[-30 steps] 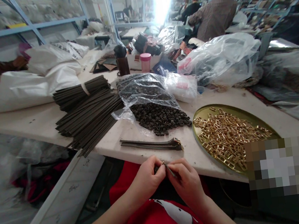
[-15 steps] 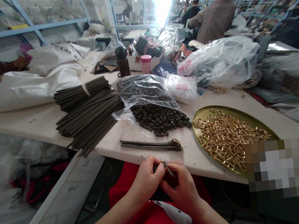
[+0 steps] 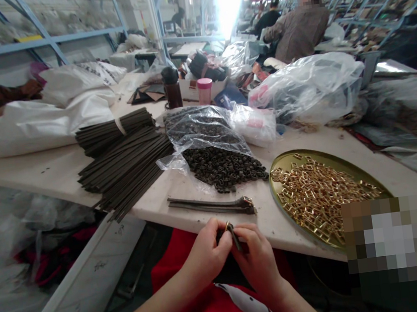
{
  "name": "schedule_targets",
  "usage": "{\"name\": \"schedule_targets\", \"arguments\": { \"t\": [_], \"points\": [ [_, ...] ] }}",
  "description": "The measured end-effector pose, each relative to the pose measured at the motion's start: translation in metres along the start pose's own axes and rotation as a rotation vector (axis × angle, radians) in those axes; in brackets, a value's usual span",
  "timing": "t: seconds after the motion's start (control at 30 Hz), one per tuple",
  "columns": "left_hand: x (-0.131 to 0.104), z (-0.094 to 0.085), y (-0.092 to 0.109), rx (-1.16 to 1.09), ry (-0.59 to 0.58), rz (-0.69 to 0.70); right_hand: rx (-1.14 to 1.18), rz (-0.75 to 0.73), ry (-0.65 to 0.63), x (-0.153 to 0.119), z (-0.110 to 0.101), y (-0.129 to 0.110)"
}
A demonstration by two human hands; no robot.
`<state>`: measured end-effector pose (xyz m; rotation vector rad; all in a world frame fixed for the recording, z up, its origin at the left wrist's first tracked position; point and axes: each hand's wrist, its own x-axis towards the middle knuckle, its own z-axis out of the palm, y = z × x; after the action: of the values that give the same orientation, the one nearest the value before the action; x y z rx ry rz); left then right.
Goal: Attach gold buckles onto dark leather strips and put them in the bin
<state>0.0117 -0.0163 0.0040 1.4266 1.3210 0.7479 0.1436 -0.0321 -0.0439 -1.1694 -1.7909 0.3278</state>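
Close together in front of the table edge, my left hand (image 3: 213,249) and my right hand (image 3: 254,251) are both closed on one dark strap (image 3: 236,239). A gold buckle (image 3: 228,226) shows at its end, between the thumbs; the rest of the strap is hidden by my fingers. Just beyond my hands, a few dark straps with buckles (image 3: 210,205) lie side by side on the table. Behind them, small dark loops (image 3: 229,168) spill from a clear plastic bag (image 3: 205,126). To the right, a round gold tray (image 3: 280,195) holds many gold buckles (image 3: 315,193).
Bundled dark strips (image 3: 125,161) fan out at the left on the white table (image 3: 53,165). White sacks (image 3: 70,112), a dark bottle (image 3: 172,89), a pink-lidded jar (image 3: 205,91) and plastic bags (image 3: 306,86) stand farther back. A person (image 3: 299,28) is beyond the table.
Both hands stay on the strap. The strap end at my right fingers has turned slightly and points more downward, and the right fingers have shifted a little around it.
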Motion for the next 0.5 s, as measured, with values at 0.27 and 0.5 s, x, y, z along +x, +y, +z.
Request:
{"name": "schedule_targets", "arguments": {
  "t": [0.27, 0.5],
  "points": [
    [0.0023, -0.0053, -0.0051, -0.285, -0.19, -0.064, 0.041, 0.02, 0.011, 0.005, -0.0051, 0.0009],
    [-0.0017, -0.0091, -0.0034, -0.231, -0.175, -0.038, 0.102, 0.036, 0.002, -0.0002, -0.0034, -0.0033]
  ]
}}
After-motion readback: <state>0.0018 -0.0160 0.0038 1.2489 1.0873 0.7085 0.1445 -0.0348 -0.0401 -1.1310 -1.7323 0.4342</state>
